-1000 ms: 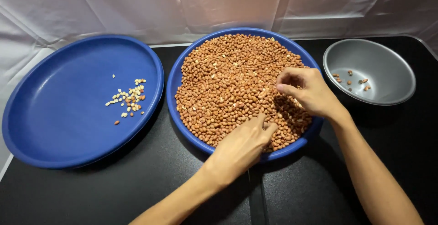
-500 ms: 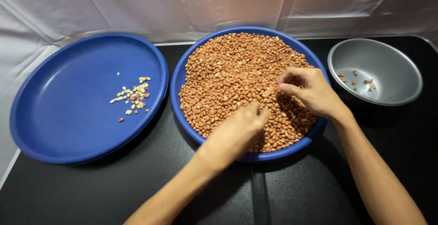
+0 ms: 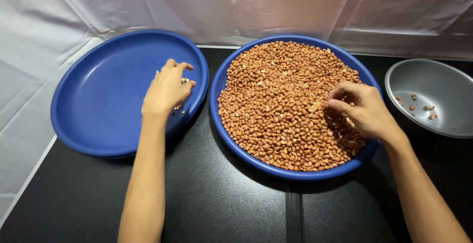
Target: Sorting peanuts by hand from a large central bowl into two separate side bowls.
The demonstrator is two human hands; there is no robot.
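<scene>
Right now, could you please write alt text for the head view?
A person's left hand reaches over a nearly empty blue tray while the right hand picks through peanuts heaped in a second blue tray. A grey metal bowl sits at right on a black table.

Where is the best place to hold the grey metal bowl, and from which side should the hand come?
Probably the grey bowl's thin near rim, pinched from above by the right hand, which is nearest; its sloping walls offer little other grip.
</scene>
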